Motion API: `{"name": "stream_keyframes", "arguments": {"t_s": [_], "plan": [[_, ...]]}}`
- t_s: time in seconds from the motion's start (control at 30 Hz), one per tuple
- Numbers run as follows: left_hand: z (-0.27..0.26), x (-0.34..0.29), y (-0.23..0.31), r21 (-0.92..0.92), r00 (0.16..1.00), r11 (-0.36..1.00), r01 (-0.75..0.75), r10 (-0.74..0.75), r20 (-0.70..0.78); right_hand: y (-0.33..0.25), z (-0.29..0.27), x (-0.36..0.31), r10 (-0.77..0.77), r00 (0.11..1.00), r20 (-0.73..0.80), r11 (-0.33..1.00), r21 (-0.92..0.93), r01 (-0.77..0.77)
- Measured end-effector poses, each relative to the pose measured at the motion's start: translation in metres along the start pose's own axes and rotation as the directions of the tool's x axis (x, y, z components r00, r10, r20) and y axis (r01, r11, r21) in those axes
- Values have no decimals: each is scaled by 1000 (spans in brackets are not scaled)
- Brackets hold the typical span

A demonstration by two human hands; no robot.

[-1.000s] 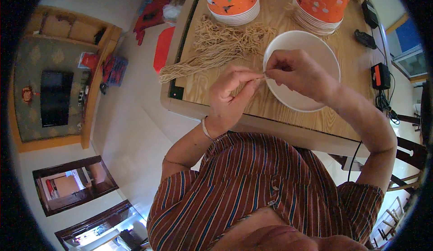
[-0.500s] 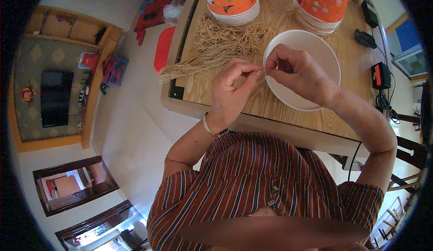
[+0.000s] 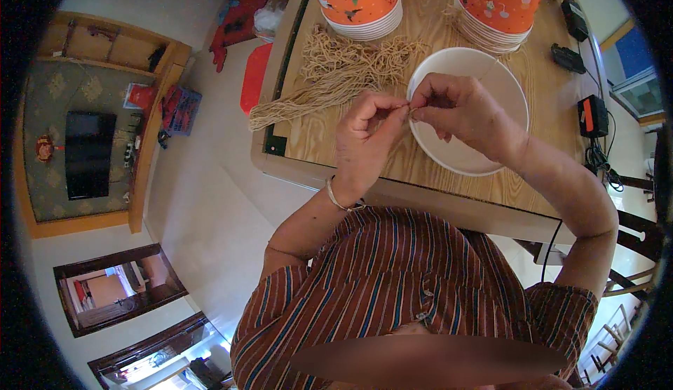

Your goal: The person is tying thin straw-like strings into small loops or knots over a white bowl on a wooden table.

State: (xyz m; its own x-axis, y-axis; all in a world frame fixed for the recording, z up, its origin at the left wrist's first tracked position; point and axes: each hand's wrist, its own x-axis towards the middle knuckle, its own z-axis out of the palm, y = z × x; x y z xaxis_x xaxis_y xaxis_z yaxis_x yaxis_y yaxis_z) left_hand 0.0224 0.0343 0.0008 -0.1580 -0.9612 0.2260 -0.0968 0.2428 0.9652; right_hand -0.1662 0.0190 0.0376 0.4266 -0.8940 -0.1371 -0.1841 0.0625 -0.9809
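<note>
Wooden table (image 3: pixel 433 22): thin strand (image 3: pixel 411 111) between 2 hands (image 3: pixel 360 143), strings (image 3: pixel 347 69) beyond.

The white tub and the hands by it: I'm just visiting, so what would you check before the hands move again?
1. Left hand pinched, thumb to finger: ok.
2. Right hand pinched too, its tips meeting the left's near the tub's rim: ok.
3. Strand between those tips clearly seen: cannot tell, too small.
4. White tub standing mouth up on the table: ok.
5. Tan strings lying straight throughout: not ok, the far part is a crinkled heap.
6. Black cables apart from both hands: ok.
</note>
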Motion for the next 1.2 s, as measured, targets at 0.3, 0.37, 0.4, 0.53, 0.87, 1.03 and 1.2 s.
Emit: {"name": "stream_keyframes", "arguments": {"t_s": [0.3, 0.37, 0.4, 0.53, 0.87, 1.03, 1.2], "plan": [[5, -2, -7, -20, 998, 998, -55, 54, -39, 5, 1, 1, -1, 1000, 4, 997, 84, 1], [7, -2, -8, -74, 998, 997, -2, -2, -57, 4, 1, 3, 3, 1000, -10, 997, 72, -3], [9, -4, -8, -127, 996, 991, 46, -55, -70, 6, 1, 2, 5, 1000, -4, 997, 72, -4], [15, -4, -6, -226, 988, 971, 73, -101, -115, 6, 1, 2, 9, 1000, 9, 994, 108, -10], [15, -10, -1, -83, 980, 992, 100, -113, -166, 3, 2, 1, 32, 999, 15, 996, 81, -33], [14, -12, -6, 160, 968, 975, -154, 181, -174, 3, 2, 1, 17, 1000, 13, 999, 41, -18], [10, -14, -2, 295, 946, 917, -269, 308, -97, 2, 3, 0, 15, 1000, 10, 998, 59, -15]]}}
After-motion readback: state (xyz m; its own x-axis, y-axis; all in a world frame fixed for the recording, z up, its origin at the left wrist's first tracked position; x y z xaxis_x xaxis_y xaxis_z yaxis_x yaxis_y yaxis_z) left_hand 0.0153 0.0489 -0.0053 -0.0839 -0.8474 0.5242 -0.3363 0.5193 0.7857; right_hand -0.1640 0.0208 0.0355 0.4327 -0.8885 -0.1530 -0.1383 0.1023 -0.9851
